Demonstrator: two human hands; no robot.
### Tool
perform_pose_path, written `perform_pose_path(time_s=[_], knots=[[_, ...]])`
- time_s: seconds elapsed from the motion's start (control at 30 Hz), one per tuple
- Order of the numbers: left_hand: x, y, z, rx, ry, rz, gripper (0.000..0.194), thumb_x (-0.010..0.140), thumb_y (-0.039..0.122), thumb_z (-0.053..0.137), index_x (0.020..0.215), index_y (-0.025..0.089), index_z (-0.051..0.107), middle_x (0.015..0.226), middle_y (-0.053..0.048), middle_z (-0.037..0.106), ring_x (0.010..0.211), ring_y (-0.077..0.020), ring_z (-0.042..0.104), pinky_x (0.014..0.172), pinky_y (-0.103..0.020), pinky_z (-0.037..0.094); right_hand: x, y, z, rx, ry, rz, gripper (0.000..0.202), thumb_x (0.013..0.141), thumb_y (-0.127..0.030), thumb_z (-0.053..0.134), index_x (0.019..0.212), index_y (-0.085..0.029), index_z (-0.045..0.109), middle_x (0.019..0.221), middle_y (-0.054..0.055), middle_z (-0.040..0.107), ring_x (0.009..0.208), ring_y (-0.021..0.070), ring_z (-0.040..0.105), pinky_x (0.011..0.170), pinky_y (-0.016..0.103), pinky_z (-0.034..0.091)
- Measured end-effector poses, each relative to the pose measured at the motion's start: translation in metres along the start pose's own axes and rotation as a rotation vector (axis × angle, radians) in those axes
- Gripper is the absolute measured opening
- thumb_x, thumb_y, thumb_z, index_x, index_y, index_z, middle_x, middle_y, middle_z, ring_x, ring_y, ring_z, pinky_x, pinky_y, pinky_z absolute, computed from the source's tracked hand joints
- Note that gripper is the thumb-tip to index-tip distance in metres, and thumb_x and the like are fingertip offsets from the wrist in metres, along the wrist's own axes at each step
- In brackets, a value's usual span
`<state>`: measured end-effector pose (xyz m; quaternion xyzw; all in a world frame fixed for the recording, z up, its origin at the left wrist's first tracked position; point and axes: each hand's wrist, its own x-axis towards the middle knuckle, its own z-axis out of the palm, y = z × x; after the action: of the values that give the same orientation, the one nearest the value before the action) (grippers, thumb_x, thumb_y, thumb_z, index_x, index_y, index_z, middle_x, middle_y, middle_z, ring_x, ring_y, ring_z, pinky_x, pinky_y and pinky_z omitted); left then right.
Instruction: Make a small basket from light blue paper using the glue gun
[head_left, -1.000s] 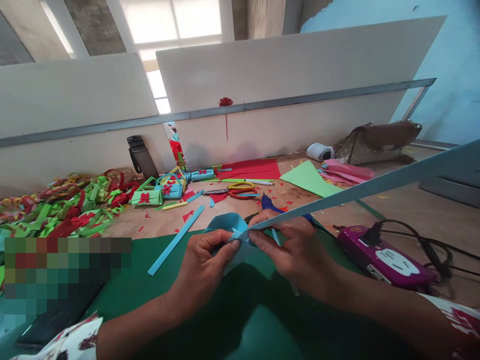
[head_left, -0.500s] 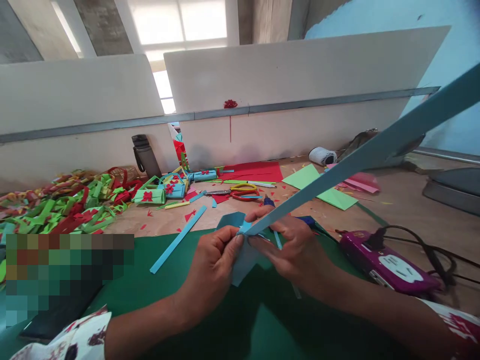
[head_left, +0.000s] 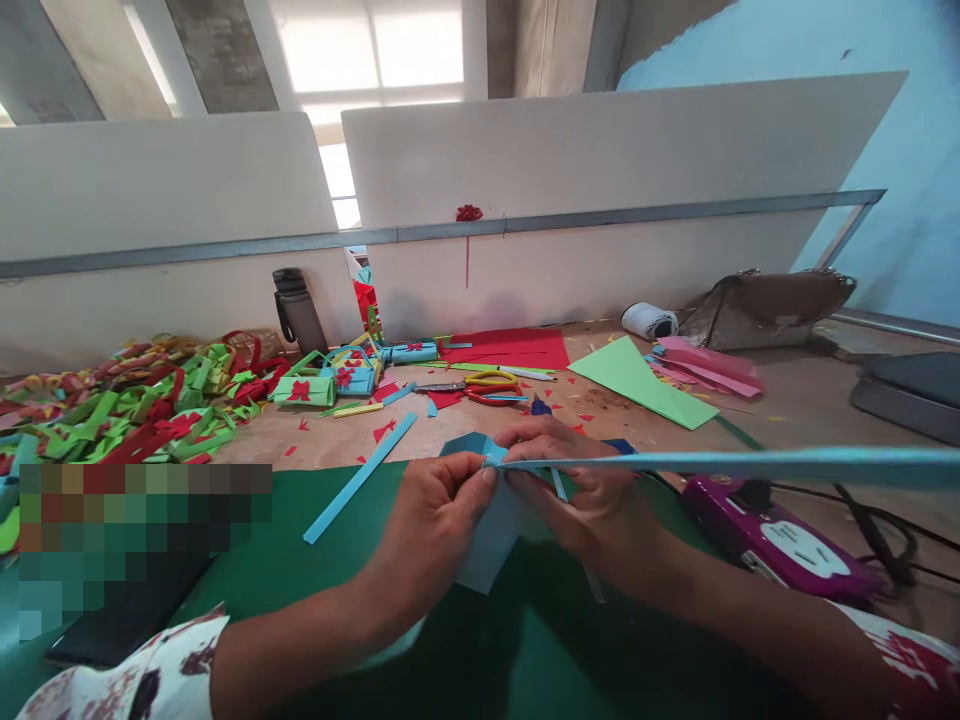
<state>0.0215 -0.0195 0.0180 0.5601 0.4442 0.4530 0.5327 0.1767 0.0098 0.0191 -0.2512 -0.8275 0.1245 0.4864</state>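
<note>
My left hand [head_left: 439, 515] pinches the left edge of a folded light blue paper piece [head_left: 491, 545], thumb and forefinger pressed together. My right hand [head_left: 589, 490] grips the same piece from the right, its fingers partly behind a long blue paper strip [head_left: 735, 462]. That strip starts between both hands and runs out level to the right edge of the view. Below the hands lies a dark green mat [head_left: 300, 640]. Another blue strip [head_left: 360, 480] rests on the mat to the left.
Scissors [head_left: 491, 387], red paper [head_left: 525, 348] and small paper bags [head_left: 304, 388] lie beyond the hands. Green and red paper pieces [head_left: 150, 400] are heaped left, near a dark bottle [head_left: 298, 312]. A purple power strip [head_left: 784, 545] sits right; a light green sheet [head_left: 645, 380] lies behind.
The long blue strip has swung down from a steep upward slant to nearly level. Both hands keep their hold on the folded paper, which has tilted slightly.
</note>
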Motion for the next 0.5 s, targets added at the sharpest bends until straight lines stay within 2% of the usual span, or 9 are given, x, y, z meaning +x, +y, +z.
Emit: perform_pose_path(time_s=[0.27, 0.5], knots=[[-0.001, 0.0, 0.002, -0.092, 0.02, -0.038, 0.026, 0.081, 0.037, 0.056, 0.072, 0.013, 0.06, 0.058, 0.003, 0.051, 0.048, -0.0055, 0.038, 0.043, -0.016, 0.027, -0.002, 0.015, 0.003, -0.145, 0.064, -0.283, 0.013, 0.08, -0.008, 0.057, 0.088, -0.017, 0.061, 0.093, 0.008, 0.062, 0.092, 0.0192, 0.058, 0.08, 0.038, 0.048], [-0.002, 0.0, 0.002, -0.151, 0.027, -0.035, 0.025, 0.08, 0.034, 0.06, 0.069, 0.012, 0.062, 0.057, 0.003, 0.052, 0.05, -0.0053, 0.041, 0.046, -0.014, 0.031, -0.004, 0.01, 0.002, -0.349, 0.083, -0.414, 0.013, 0.081, -0.008, 0.049, 0.086, -0.016, 0.058, 0.092, 0.009, 0.065, 0.094, 0.0219, 0.057, 0.087, 0.047, 0.041]])
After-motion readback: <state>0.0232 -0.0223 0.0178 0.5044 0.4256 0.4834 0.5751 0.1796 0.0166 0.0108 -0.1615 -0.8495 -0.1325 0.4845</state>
